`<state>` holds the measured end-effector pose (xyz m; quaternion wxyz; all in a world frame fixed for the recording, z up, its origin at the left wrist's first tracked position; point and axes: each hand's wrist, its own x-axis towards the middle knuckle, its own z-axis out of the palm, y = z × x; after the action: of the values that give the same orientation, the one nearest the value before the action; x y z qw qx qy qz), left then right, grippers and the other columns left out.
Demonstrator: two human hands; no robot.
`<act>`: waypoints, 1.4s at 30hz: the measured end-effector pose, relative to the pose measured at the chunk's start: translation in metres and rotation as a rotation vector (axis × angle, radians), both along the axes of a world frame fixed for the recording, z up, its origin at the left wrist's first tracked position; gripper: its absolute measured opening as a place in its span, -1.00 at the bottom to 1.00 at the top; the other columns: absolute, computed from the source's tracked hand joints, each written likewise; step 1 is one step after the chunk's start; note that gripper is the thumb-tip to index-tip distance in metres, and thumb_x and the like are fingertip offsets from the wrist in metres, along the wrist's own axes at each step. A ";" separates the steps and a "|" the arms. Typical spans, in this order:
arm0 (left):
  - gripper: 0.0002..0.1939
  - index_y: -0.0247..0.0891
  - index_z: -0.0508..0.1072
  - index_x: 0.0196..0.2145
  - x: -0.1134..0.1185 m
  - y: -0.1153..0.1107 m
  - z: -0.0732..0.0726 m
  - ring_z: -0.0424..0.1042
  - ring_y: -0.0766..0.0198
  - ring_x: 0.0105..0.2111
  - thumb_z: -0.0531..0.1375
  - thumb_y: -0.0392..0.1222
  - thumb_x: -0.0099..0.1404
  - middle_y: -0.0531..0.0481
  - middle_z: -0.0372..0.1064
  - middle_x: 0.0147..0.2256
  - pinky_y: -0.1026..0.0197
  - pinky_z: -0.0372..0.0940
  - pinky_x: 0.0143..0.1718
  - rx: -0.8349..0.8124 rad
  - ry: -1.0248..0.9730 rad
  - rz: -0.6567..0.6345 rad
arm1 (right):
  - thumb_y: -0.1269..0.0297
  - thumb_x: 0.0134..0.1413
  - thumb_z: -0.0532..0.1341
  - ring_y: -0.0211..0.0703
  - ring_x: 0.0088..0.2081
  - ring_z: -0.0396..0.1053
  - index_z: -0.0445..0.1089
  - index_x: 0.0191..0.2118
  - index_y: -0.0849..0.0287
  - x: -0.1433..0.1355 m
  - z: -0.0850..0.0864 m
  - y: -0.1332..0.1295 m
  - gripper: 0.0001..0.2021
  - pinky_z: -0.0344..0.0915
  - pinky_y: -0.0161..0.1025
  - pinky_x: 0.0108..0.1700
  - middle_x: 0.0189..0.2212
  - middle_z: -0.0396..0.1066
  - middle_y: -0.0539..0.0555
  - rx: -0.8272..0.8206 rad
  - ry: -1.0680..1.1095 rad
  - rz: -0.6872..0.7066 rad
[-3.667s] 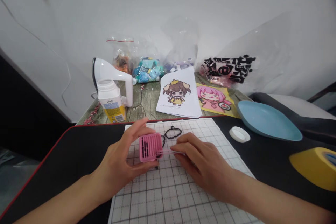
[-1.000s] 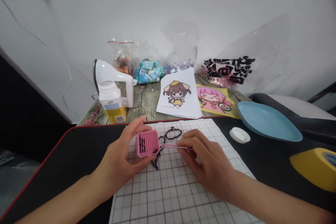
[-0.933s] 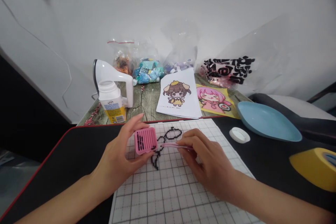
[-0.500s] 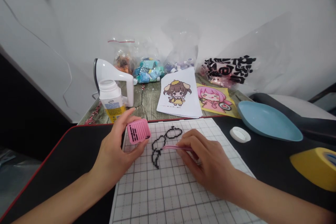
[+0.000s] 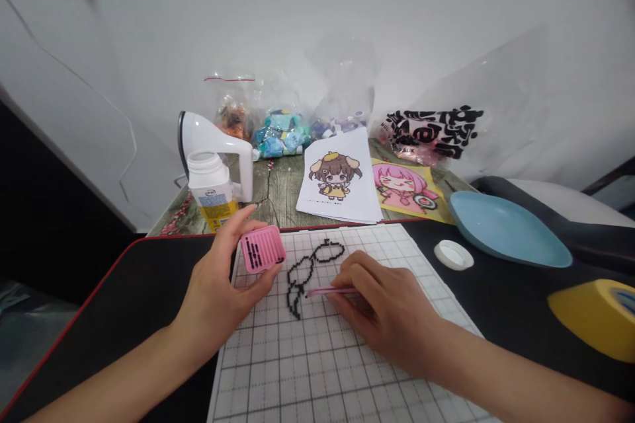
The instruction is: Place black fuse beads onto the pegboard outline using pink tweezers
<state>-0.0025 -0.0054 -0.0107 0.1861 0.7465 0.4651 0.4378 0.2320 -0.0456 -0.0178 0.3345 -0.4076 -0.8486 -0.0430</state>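
My left hand (image 5: 225,271) is closed on a small pink ridged bead tray (image 5: 262,249), held tilted above the left edge of a white gridded pegboard (image 5: 342,357). Rows of black beads lie in the tray's left grooves, with a few in its lower right corner. Pink tweezers (image 5: 330,290) are pinched in my right hand (image 5: 381,297), pointing left. At their tip is a dark speck, perhaps a bead. Just left of the tip, an outline of black beads (image 5: 295,304) curves over the board in joined loops.
Behind the board stand a white bottle (image 5: 211,188) and a white handled appliance (image 5: 218,139). Printed character sheets (image 5: 335,178) and a yellow-backed picture (image 5: 409,188) lie beyond. To the right are a white cap (image 5: 454,255), a blue dish (image 5: 510,228) and yellow tape (image 5: 590,317).
My right hand has shifted slightly down, and the tweezers' tip has dropped a little lower beside the bead outline. The left hand and tray have barely moved.
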 end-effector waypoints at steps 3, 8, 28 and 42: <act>-0.31 -0.02 0.06 0.23 0.000 0.000 0.000 0.43 0.07 0.01 0.26 -0.13 0.22 -0.07 0.40 -0.01 -0.11 0.32 0.07 0.001 0.004 -0.005 | 0.29 0.32 0.02 -0.25 -0.50 0.34 0.27 -0.27 0.18 0.000 0.000 0.001 -0.84 0.19 -0.32 -0.56 -0.42 0.39 0.04 -0.004 -0.022 0.001; -0.30 -0.02 0.07 0.23 0.000 0.002 -0.002 0.44 0.06 0.00 0.27 -0.13 0.20 -0.07 0.42 -0.02 -0.10 0.33 0.05 0.029 0.002 -0.006 | 0.29 0.34 -0.01 -0.22 -0.48 0.37 0.27 -0.27 0.18 0.000 0.000 0.001 -0.82 0.21 -0.31 -0.56 -0.41 0.39 0.05 -0.006 -0.038 0.002; -0.25 0.06 0.01 0.26 -0.001 -0.001 -0.002 0.46 0.08 -0.02 0.28 -0.11 0.21 -0.04 0.42 0.01 -0.09 0.35 0.05 0.000 0.044 -0.068 | 0.37 0.30 0.05 -0.31 -0.51 0.30 0.28 -0.18 0.19 0.001 0.002 0.000 -0.92 0.23 -0.34 -0.55 -0.31 0.39 0.08 -0.003 0.082 0.019; -0.18 0.14 0.02 0.26 -0.001 -0.008 -0.001 0.48 0.16 -0.01 0.34 -0.09 0.17 0.05 0.46 0.01 0.11 0.41 0.01 -0.030 0.065 -0.198 | 0.41 0.34 -0.02 -0.20 -0.37 0.39 0.24 -0.06 0.18 0.001 0.001 0.000 -0.84 0.35 -0.28 -0.50 -0.26 0.38 0.13 -0.016 0.020 0.069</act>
<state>-0.0037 -0.0139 -0.0117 0.2244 0.7996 0.4015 0.3861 0.2333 -0.0454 -0.0167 0.3408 -0.3810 -0.8592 -0.0205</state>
